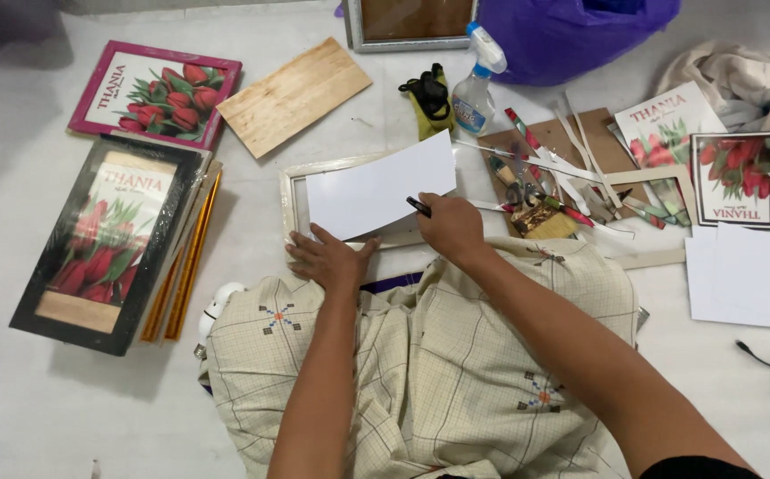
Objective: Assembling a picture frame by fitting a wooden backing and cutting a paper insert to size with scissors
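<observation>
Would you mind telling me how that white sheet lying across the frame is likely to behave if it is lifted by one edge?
The white sheet looks thin yet lies flat with crisp edges, so it is probably light card that bends a little, not floppy. Its smooth face may slide on the frame; the left hand presses beside it. The right hand holds a dark pen.

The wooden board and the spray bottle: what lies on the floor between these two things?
In the head view, a yellow-green object with black straps lies between the wooden board and the spray bottle, close beside the bottle. The rest of that stretch is bare white floor.
</observation>
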